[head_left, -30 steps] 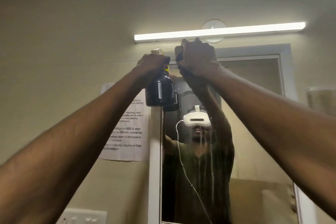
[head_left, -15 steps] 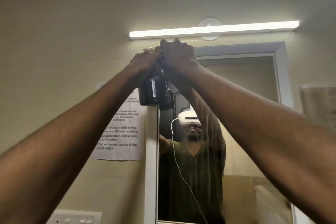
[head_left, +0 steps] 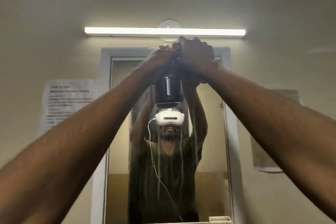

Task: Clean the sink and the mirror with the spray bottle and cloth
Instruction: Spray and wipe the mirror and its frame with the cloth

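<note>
Both arms are raised to the upper centre of the frame. The left hand is curled in a closed grip round the neck of one dark, rounded plastic spray bottle, held before the white-framed wall mirror. The right hand is clenched just beside it at the bottle's top; what it grips cannot be told. One printed paper notice is seen at left, one lit tube lamp above.

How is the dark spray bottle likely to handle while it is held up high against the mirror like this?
The spray bottle looks rigid, so it probably won't buckle under the left hand. The right hand is also clasped at its top, which hints that it is somewhat heavy or stiff to pump. Drips running down the mirror suggest that it could get slippery.
</note>
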